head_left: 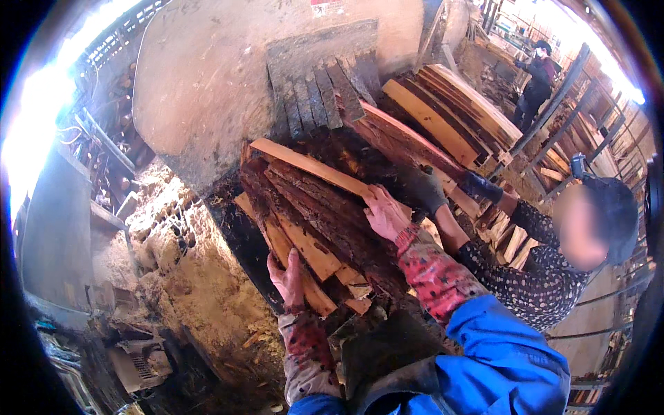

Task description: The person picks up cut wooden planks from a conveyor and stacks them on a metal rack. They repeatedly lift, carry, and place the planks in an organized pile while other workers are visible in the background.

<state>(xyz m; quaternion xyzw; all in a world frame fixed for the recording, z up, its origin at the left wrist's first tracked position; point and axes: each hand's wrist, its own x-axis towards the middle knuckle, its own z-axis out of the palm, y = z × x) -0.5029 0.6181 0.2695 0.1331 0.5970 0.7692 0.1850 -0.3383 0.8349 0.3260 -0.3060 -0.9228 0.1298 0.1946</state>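
Observation:
A pile of rough wooden slabs, several with dark bark (325, 204), lies in front of me on a dark surface. My right hand (387, 218) is closed on the near end of a long pale board (304, 163) lying across the top of the pile. Lower on the pile's left side, my left hand (286, 282) has its thumb and fingers at the edge of a pale slab (309, 250), apparently gripping it. To the right, a co-worker's gloved hand (423, 188) is beside a long reddish slab (408, 135).
Beyond the pile stands a large tan machine housing (214, 76) with dark hanging strips (308, 100) over its opening. More stacked boards (443, 114) lie behind right. A co-worker (532, 277) is close on my right; another person (536, 79) stands farther back. Sawdust (187, 270) heaps at left.

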